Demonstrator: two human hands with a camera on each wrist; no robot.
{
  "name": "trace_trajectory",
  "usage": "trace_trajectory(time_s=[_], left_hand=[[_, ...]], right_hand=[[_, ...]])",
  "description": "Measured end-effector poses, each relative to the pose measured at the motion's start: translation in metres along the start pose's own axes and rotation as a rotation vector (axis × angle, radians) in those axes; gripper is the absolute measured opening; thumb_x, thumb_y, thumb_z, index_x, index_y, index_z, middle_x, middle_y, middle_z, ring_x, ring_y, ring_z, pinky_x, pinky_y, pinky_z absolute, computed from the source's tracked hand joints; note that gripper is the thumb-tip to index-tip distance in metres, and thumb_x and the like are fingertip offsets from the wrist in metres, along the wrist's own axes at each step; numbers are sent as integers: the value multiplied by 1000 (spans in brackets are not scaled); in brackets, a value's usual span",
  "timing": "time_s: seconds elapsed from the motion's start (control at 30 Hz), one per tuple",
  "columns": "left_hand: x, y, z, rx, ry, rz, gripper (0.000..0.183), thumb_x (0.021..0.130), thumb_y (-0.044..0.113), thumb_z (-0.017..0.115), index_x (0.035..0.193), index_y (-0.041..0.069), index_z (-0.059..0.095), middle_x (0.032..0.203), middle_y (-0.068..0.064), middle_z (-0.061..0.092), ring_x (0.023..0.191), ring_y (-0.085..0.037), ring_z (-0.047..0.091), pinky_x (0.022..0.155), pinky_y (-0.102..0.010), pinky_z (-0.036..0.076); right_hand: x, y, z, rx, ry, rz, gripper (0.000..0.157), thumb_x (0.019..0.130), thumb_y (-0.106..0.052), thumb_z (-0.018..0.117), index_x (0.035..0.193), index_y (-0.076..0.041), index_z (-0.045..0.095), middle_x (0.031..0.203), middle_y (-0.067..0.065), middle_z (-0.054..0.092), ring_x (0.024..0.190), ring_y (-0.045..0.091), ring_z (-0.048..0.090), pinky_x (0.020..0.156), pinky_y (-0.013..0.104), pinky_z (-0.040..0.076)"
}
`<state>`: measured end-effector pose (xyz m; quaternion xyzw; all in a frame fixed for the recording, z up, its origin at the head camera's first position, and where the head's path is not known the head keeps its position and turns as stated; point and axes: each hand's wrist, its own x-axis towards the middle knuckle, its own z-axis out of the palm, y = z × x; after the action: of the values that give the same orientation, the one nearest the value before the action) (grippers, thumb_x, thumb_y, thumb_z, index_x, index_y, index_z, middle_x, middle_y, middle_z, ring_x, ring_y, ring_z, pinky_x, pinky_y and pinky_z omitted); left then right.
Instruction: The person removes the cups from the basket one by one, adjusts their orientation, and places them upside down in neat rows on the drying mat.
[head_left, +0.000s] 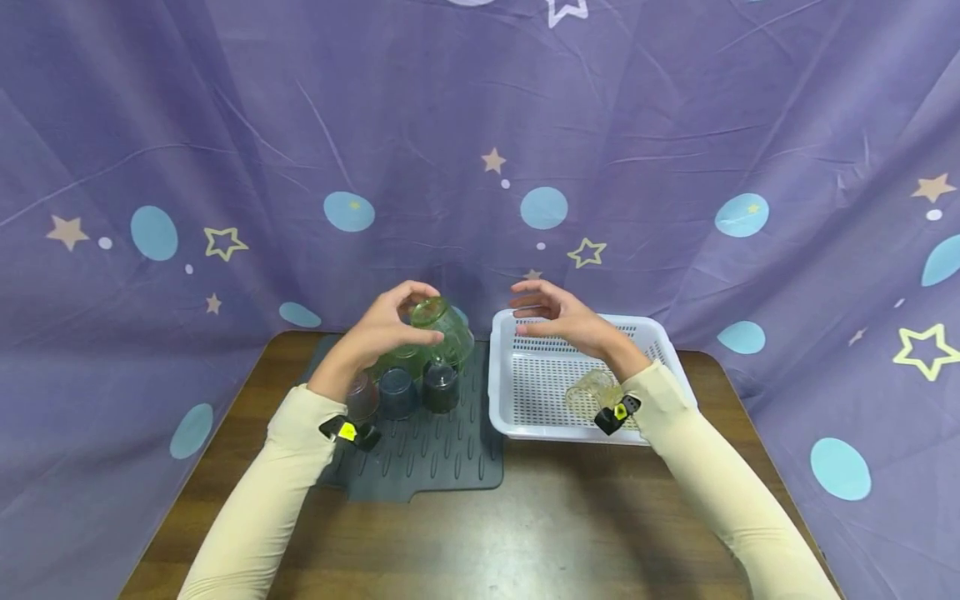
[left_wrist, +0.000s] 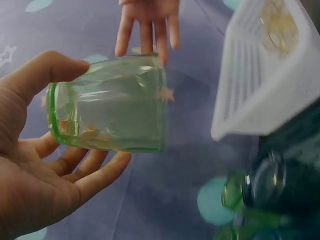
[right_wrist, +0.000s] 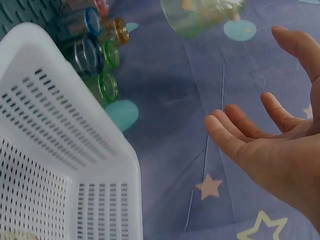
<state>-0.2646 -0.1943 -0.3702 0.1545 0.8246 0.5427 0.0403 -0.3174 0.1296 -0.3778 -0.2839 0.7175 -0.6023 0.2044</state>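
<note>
Your left hand [head_left: 378, 329] is clamped on a green glass [left_wrist: 115, 107], thumb against its wall and fingers curled round the opposite side. The glass hangs tilted in the air above the mat's back part. Holding it near the end by your palm probably gives a secure grip and leaves the other end uncovered; I cannot tell which end is the mouth. Your right hand [head_left: 566, 321] is empty, thumb and fingers well apart, palm towards the left hand, above the back of the white basket [head_left: 492, 375].

Below your left hand, at least 5 coloured glasses [head_left: 397, 393] stand close together on the grey mat [head_left: 450, 458], whose raised ridges likely lift them so water can drain. In the basket, just right of the mat, 1 yellowish glass [head_left: 581, 398] lies on its side; the slotted floor would also let drips through. The mat and basket sit side by side on the wooden worktop [head_left: 525, 542], presumably so both are within reach. A purple curtain [head_left: 420, 108] hangs behind.
</note>
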Motion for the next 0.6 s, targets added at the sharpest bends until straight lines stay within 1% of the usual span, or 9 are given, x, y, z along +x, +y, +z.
trace_trajectory(time_s=[0.1, 0.17, 0.23, 0.33, 0.43, 0.53, 0.6], left_hand=[[-7, -10, -9, 67, -41, 19, 65, 77, 6, 85, 135, 8, 54, 132, -15, 56, 119, -34, 55, 91, -41, 52], [-10, -16, -13, 112, -67, 19, 65, 75, 5, 86, 133, 8, 55, 128, -16, 58, 117, -34, 56, 91, -41, 52], [-14, -22, -17, 150, -98, 2, 65, 75, 6, 86, 132, 7, 56, 129, -17, 57, 119, -36, 55, 94, -46, 52], [-21, -32, -23, 213, -142, -43, 64, 75, 8, 87, 131, 6, 55, 137, -17, 54, 128, -37, 51, 101, -53, 48], [-27, -44, -27, 243, -176, -71, 64, 75, 7, 86, 130, 3, 54, 141, -20, 53, 134, -42, 48, 107, -59, 44], [-32, -54, -30, 269, -185, -87, 64, 73, 5, 86, 128, 1, 54, 142, -22, 52, 137, -45, 45, 109, -62, 41], [-35, -61, -31, 283, -183, -99, 63, 72, 4, 86, 126, 0, 54, 141, -23, 52, 137, -47, 44, 110, -63, 40]], right_hand=[[-2, 2, -8, -13, 25, 14, 65, 92, -2, 70, 150, -9, 41, 148, 21, 48, 139, 39, 47, 104, 36, 51], [-3, 4, -15, -16, 42, 25, 65, 93, -2, 70, 150, -8, 41, 148, 21, 48, 140, 40, 45, 104, 35, 51], [-5, 6, -21, -21, 59, 38, 65, 93, -3, 70, 150, -8, 40, 148, 22, 48, 140, 41, 45, 105, 34, 51], [-8, 11, -30, -36, 81, 59, 64, 93, -5, 70, 150, -7, 40, 148, 23, 48, 138, 44, 45, 105, 36, 51], [-11, 16, -38, -70, 98, 82, 63, 94, -9, 70, 150, -8, 41, 147, 22, 49, 132, 37, 52, 106, 38, 49], [-15, 22, -47, -83, 116, 107, 63, 94, -10, 71, 150, -10, 41, 146, 21, 50, 125, 28, 56, 109, 42, 46], [-17, 27, -53, -81, 126, 121, 63, 95, -10, 70, 151, -9, 40, 146, 22, 49, 123, 25, 57, 111, 44, 45]])
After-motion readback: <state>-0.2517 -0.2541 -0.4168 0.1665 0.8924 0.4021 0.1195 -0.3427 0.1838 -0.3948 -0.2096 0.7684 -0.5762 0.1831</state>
